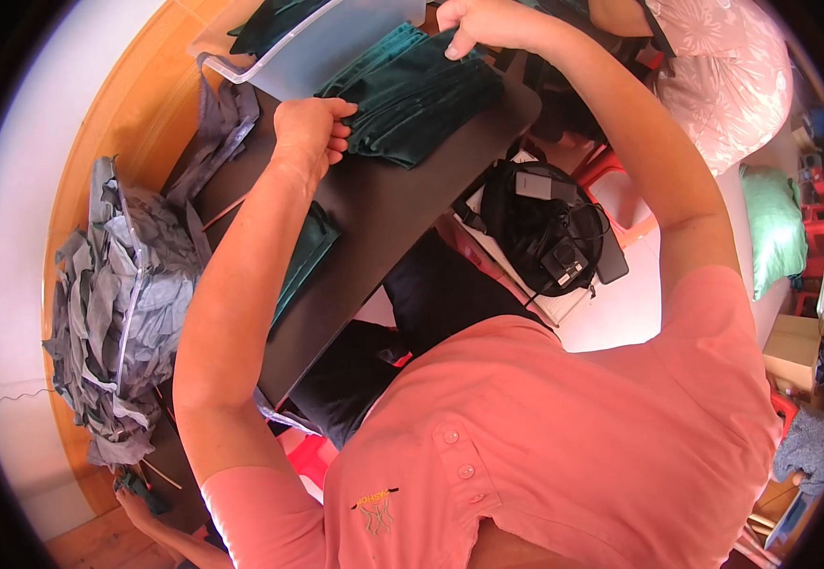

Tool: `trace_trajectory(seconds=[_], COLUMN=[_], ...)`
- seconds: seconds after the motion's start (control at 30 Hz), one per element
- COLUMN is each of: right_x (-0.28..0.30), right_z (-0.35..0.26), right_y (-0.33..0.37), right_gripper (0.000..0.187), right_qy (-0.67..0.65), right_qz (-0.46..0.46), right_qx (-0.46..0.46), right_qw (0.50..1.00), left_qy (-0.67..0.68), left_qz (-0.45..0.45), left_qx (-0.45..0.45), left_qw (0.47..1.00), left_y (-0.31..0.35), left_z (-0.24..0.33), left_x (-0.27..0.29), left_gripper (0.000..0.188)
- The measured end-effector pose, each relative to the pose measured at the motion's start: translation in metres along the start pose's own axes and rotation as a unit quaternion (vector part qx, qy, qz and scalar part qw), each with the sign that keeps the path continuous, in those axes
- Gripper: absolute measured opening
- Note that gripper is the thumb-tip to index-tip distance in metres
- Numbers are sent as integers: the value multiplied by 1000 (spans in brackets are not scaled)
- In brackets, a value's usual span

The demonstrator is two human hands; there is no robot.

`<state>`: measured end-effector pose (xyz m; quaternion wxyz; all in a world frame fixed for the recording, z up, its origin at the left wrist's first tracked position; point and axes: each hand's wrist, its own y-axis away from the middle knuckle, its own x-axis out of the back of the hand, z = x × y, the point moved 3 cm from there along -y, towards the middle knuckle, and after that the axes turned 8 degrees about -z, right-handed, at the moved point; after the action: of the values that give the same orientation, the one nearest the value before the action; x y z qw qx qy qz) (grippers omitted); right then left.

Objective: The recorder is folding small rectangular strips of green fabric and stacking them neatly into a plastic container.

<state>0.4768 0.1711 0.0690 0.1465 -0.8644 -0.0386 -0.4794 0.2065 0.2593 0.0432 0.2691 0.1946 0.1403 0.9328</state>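
A stack of folded dark green velvet pieces lies at the far end of the dark table, against a clear plastic bin. My left hand is closed on the left edge of the stack, its fingers curled in a pinch. At the far right corner of the stack, my right hand has its thumb on the velvet and its fingers bent; part of it is close to the upper edge of the view. Another dark green velvet piece lies on the table, partly hidden behind my left forearm.
Grey fabric scraps are heaped at the left, beside the dark table. A black bag with small devices sits right of the table. Another person in patterned clothing is at the far right; another person's hand shows at lower left.
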Motion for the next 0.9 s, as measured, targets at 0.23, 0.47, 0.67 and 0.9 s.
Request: trace_trajectory(seconds=[0.23, 0.47, 0.67, 0.9], right_x=[21, 31, 44, 49], right_z=[-12, -84, -144, -234], right_y=[-21, -35, -30, -8], right_gripper=[34, 35, 30, 28], right_qy=[-17, 123, 107, 46], right_qz=[11, 18, 38, -16], right_qx=[5, -143, -23, 34], right_qw=[1000, 982, 993, 998], left_qy=[-14, 15, -22, 98], left_qz=[-4, 5, 110, -131], left_qx=[-1, 13, -134, -405], left_qw=[1000, 1000, 985, 899], left_y=[4, 2, 25, 89], left_z=[0, -6, 8, 63], left_x=[0, 9, 23, 32], left_gripper=[18, 21, 31, 40])
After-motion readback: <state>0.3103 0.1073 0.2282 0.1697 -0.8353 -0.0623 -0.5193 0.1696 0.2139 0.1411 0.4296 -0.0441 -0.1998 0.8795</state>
